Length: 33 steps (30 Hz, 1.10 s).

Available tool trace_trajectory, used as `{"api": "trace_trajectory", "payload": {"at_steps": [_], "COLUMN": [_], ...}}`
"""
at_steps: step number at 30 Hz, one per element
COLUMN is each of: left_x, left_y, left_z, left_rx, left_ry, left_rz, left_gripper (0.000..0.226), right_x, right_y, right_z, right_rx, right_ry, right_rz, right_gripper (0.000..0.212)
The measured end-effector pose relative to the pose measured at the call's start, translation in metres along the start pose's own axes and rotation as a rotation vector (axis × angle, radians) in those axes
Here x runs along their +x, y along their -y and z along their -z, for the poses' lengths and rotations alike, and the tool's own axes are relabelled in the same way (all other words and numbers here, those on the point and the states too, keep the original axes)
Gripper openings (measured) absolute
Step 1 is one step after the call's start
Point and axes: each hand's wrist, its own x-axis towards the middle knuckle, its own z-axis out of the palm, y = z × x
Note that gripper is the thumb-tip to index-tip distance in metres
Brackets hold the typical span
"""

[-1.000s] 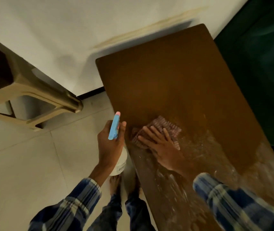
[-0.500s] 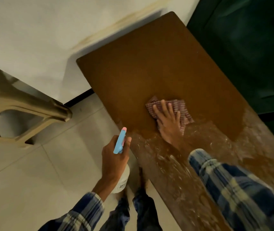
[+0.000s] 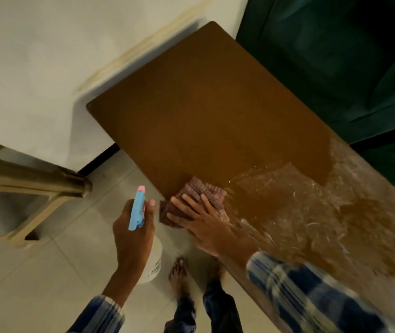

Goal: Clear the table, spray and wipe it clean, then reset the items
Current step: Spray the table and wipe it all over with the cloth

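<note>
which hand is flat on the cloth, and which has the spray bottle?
The right hand presses flat, fingers spread, on the reddish cloth at the table edge. The left hand is curled around the spray bottle, held off the table over the floor.

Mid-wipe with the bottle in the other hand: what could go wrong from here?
The cloth under the right hand sits at the table edge, one corner overhanging; a further stroke may drag it off. Wet streaks near the edge could drip toward the bare feet. The far half looks dry, possibly missed.
</note>
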Motion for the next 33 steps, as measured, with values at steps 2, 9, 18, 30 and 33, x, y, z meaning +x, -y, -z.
{"api": "trace_trajectory", "payload": {"at_steps": [2,9,18,30,33], "left_x": [0.0,0.008,0.026,0.017,0.021], "left_y": [-0.01,-0.05,-0.102,-0.149,-0.153], "left_z": [-0.009,-0.064,-0.127,-0.215,-0.233], "left_rx": [-0.027,-0.083,-0.02,0.052,0.074], "left_ry": [0.037,0.156,0.352,0.594,0.601], "left_rz": [-0.012,-0.047,-0.143,-0.148,-0.146], "left_gripper": [0.017,0.013,0.011,0.023,0.019], "right_x": [-0.02,-0.026,-0.093,-0.188,-0.169], "right_y": [-0.033,-0.046,-0.141,-0.192,-0.199], "right_z": [0.004,0.014,0.015,-0.001,0.004], "right_rx": [0.034,0.161,0.33,0.418,0.446], "right_ry": [-0.013,-0.088,-0.432,-0.544,-0.571], "right_rz": [-0.127,-0.431,-1.049,-1.273,-1.294], "right_gripper": [0.059,0.064,0.062,0.059,0.059]}}
